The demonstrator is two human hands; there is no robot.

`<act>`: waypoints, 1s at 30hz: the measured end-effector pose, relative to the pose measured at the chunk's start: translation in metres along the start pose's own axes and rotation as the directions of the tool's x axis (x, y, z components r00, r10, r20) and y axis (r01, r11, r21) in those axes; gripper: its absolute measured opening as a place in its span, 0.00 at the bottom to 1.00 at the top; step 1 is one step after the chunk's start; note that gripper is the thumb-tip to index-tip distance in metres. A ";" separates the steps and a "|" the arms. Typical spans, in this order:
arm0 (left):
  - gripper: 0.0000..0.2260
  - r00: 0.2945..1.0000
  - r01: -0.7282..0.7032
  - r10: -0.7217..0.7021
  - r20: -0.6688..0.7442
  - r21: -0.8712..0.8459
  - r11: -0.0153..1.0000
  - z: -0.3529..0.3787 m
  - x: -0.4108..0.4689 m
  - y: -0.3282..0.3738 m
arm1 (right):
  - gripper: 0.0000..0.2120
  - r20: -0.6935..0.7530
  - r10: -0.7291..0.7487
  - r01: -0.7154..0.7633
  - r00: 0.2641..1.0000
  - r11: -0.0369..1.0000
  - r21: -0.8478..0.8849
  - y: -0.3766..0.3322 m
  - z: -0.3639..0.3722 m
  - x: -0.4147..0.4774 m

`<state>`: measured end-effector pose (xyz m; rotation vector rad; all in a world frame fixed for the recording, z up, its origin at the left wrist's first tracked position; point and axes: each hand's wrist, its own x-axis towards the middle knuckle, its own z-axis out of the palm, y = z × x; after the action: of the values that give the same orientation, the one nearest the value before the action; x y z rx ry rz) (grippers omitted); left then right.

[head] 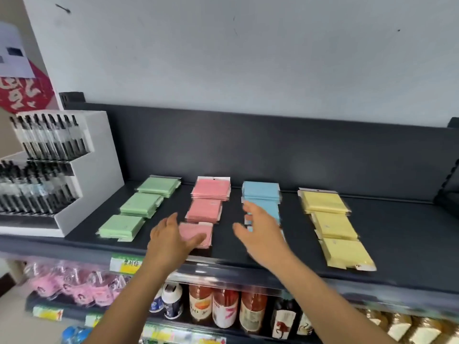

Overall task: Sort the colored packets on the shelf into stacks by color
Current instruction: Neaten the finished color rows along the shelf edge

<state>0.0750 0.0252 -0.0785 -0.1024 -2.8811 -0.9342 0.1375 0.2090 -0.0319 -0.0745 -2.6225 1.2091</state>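
Note:
On the dark shelf (273, 259) lie four columns of packet stacks: green packets (141, 204) at the left, then pink packets (206, 209), blue packets (263, 194) and yellow packets (332, 224) at the right. My left hand (171, 239) hovers with spread fingers over the left edge of the nearest pink stack (198, 232), its thumb lying across that stack. Fingers straight, my right hand (263, 232) reaches over the nearer blue stacks and hides most of them. Neither hand grips a packet.
A white tiered display box (82, 175) full of black pens stands at the shelf's left end. A dark back panel (273, 150) closes the rear. Below the shelf edge are price tags (126, 264), bottles (223, 309) and pink wrapped goods (74, 286).

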 end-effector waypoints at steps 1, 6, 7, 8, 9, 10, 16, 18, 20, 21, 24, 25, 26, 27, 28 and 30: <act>0.43 0.996 0.004 -0.003 0.086 -0.011 1.000 -0.004 0.001 -0.007 | 0.26 0.041 -0.009 0.009 0.999 1.000 0.001 -0.009 0.012 0.000; 0.23 0.979 -0.112 0.120 0.165 -0.055 0.992 -0.011 -0.002 -0.021 | 0.21 0.155 0.074 -0.059 0.985 0.993 -0.100 -0.021 0.061 0.007; 0.20 0.979 -0.127 0.136 0.152 -0.065 0.990 -0.011 -0.001 -0.022 | 0.20 0.163 0.091 -0.074 0.982 0.991 -0.108 -0.019 0.068 0.007; 0.18 0.979 -0.135 0.144 0.144 -0.073 0.988 -0.011 -0.001 -0.023 | 0.19 0.165 0.101 -0.083 0.981 0.990 -0.111 -0.018 0.073 0.007; 0.17 0.979 -0.137 0.147 0.141 -0.080 0.987 -0.011 0.000 -0.025 | 0.19 0.156 0.108 -0.090 0.982 0.989 -0.118 -0.016 0.077 0.007; 0.16 0.979 -0.139 0.151 0.140 -0.091 0.986 -0.011 0.000 -0.025 | 0.18 0.135 0.111 -0.094 0.985 0.987 -0.128 -0.014 0.080 0.007; 0.16 0.978 -0.153 0.166 0.128 -0.108 0.982 -0.010 0.001 -0.025 | 0.14 0.044 0.119 -0.109 0.992 0.978 -0.179 -0.009 0.083 0.009; 0.16 0.978 -0.156 0.168 0.122 -0.107 0.982 -0.009 0.001 -0.025 | 0.14 0.045 0.122 -0.112 0.992 0.979 -0.170 -0.009 0.084 0.009; 0.16 0.977 -0.164 0.176 0.122 -0.108 0.981 -0.009 0.002 -0.027 | 0.14 0.056 0.122 -0.112 0.991 0.981 -0.156 -0.010 0.082 0.008; 0.16 0.974 -0.173 0.186 0.128 -0.111 0.979 -0.009 0.002 -0.028 | 0.14 0.073 0.118 -0.108 0.990 0.985 -0.132 -0.011 0.080 0.007; 0.21 0.972 -0.152 0.172 0.159 -0.134 0.979 -0.013 0.006 -0.034 | 0.16 0.144 0.101 -0.091 0.984 0.993 -0.077 -0.017 0.071 0.008; 0.26 0.981 -0.131 0.148 0.129 -0.134 0.982 -0.016 0.009 -0.038 | 0.18 0.158 0.104 -0.091 0.982 0.992 -0.087 -0.019 0.067 0.010; 0.29 0.990 -0.124 0.131 0.055 -0.114 0.986 -0.021 0.012 -0.041 | 0.19 0.162 0.111 -0.095 0.981 0.991 -0.098 -0.021 0.064 0.011; 0.30 0.990 -0.133 0.130 -0.051 -0.067 0.989 -0.027 0.016 -0.046 | 0.20 0.165 0.120 -0.104 0.979 0.989 -0.106 -0.022 0.062 0.013; 0.30 0.979 -0.137 0.137 -0.151 0.011 0.991 -0.035 0.021 -0.050 | 0.21 0.170 0.128 -0.111 0.977 0.988 -0.108 -0.022 0.060 0.014; 0.32 0.962 -0.065 0.112 -0.250 0.188 0.980 -0.048 0.032 -0.063 | 0.21 0.195 0.146 -0.125 0.970 0.985 -0.116 -0.022 0.061 0.013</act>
<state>0.0416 -0.0536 -0.0724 -0.0862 -2.6756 -0.6185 0.1110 0.1514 -0.0500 -0.1596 -2.8994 1.1802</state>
